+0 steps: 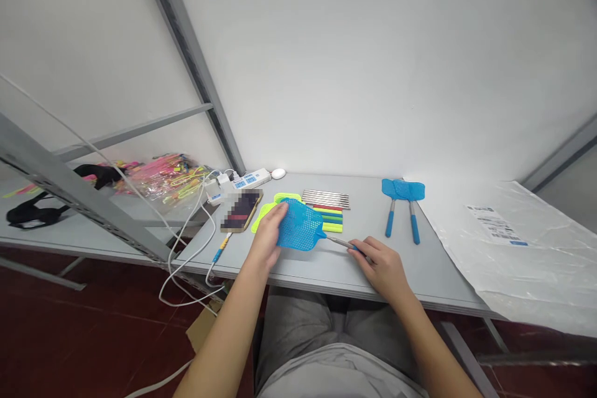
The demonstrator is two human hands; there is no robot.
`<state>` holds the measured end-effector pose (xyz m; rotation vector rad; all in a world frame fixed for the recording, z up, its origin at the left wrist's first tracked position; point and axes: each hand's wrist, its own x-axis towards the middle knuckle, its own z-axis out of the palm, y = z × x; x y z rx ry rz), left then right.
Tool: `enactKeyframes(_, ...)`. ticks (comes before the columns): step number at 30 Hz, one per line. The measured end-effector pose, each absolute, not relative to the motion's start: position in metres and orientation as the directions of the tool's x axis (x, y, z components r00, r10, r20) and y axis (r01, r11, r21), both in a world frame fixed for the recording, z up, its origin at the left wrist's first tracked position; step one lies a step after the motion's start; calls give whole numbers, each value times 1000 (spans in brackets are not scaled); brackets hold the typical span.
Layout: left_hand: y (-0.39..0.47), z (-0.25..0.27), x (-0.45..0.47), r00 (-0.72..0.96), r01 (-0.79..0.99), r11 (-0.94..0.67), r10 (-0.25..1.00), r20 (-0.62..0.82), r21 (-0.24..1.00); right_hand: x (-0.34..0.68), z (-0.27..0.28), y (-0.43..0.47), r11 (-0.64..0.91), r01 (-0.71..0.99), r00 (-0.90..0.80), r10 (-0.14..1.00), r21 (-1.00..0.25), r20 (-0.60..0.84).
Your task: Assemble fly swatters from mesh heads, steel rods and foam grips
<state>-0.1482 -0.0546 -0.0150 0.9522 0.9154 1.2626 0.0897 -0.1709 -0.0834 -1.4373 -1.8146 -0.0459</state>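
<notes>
So, biggest thing first: the grey worktop runs along a white wall, with a big sheet of clear plastic wrap carrying a printed label draped over its right end. A second grey table sits off to the left behind a slanted metal frame, with a pile of pink and yellow packaged stuff and a black strap on it. Back on the worktop, near the back left corner there's a white power strip with cables hanging over the left edge, and a phone lying flat just in front of it. Near the back edge, right of the middle, two finished blue fly swatters lie side by side, heads touching. Around the middle there's a row of metal rods and, just in front of them, a stack of coloured handle grips, with yellow-green swatter heads beside them on the left. Close to the front edge is the blue swatter head, tilted up a bit. My left hand is curled around its left side, gripping it, and my right hand is pinching the thin metal rod that sticks out of the head, fingers closed on it, low over the worktop.
</notes>
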Motion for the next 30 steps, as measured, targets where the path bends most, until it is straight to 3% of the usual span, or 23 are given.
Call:
enactKeyframes(6, -84, -13, -104, 13, -680, 48, 998, -53, 732, 87, -85, -169, 310, 847, 52, 761, -433, 646)
enactKeyframes(12, -106, -31, -63, -41, -500, -34, 999, 16, 866, 74, -82, -174, 276, 852, 97, 752, -445, 652)
enactKeyframes(22, -101, -21, -56, -69, -508, -127, 992, 107, 852, 59, -46, -193, 201, 849, 166, 777, -489, 607)
enactKeyframes(26, -102, -25, -64, -17, -558, -79, 996, 83, 826, 50, -43, -189, 236, 760, 183, 816, -605, 549)
enactKeyframes(30, -106, -42, -79, 46, -601, 14, 999, 17, 799, 48, -55, -181, 254, 441, 245, 889, -861, 387)
